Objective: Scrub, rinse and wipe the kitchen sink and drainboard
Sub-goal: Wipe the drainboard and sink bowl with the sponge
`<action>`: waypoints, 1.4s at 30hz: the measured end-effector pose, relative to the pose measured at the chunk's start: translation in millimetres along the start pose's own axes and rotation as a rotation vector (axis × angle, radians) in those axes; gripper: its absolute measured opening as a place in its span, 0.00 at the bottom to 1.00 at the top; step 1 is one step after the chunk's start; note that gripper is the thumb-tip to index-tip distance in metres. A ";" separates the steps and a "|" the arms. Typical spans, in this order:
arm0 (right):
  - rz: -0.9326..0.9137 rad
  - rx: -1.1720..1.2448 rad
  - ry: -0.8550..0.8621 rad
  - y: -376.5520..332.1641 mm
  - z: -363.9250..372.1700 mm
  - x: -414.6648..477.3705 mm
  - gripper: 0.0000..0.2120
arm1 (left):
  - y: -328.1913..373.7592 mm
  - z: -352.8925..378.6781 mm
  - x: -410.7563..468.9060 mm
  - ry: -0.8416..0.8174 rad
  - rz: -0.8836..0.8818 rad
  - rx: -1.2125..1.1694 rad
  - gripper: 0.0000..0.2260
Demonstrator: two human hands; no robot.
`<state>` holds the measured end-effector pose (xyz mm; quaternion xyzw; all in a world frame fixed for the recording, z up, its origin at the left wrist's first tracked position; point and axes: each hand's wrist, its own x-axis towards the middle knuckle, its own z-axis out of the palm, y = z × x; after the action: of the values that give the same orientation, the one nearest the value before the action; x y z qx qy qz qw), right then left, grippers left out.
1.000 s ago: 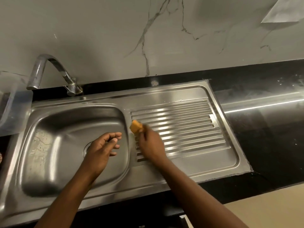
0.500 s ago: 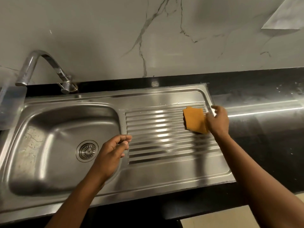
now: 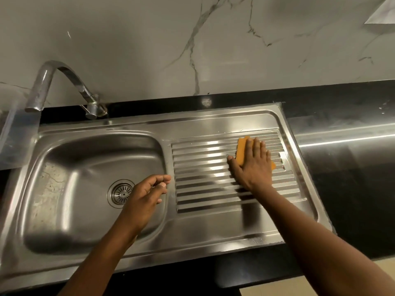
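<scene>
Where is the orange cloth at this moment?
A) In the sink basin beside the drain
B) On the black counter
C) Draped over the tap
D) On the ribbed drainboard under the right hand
D: the orange cloth lies on the ribbed drainboard, pressed flat under the straight fingers of the right hand.

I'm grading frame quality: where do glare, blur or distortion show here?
Head view: glare streaks on the drainboard ridges and a bright strip along the countertop; the left hand is slightly soft, the right hand on the orange cloth sharper; the wide angle bends the sink edges.
</scene>
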<state>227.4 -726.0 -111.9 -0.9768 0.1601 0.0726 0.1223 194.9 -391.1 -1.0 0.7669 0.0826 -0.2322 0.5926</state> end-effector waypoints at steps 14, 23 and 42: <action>-0.623 0.164 -0.067 -206.7 67.0 -59.1 0.28 | 0.7 -29.2 14.7 -0.008 0.055 0.076 0.12; -0.178 1.034 0.042 -89.0 -51.7 -1.1 0.07 | 3.9 -15.7 15.4 0.020 0.062 0.017 0.12; 0.032 0.045 0.095 -20.5 3.0 61.2 0.38 | -15.6 -14.6 18.4 -0.036 0.003 0.033 0.12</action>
<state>291.4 -724.4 -121.4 -0.9734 0.1830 0.0245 0.1353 208.6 -375.6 -20.2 0.7724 0.0672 -0.2464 0.5815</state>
